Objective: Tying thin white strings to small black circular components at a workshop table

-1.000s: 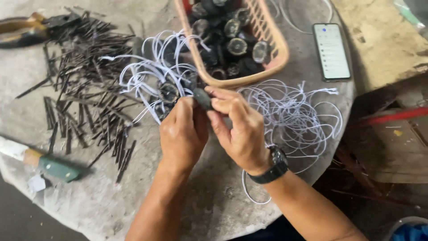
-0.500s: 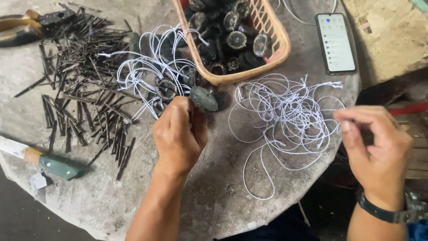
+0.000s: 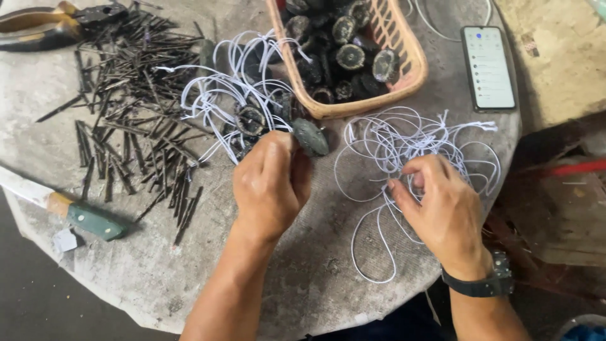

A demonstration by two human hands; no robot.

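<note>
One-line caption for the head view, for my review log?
Left hand holds a dark round piece while right hand picks at loose white strings beside a basket.

A phone (image 3: 488, 66), pliers (image 3: 44, 26) and a green-handled knife (image 3: 88, 218) lie near scattered dark nails (image 3: 126, 120).

Round grey stone table (image 3: 303, 278) in daylight, dark floor (image 3: 25, 303) below
</note>
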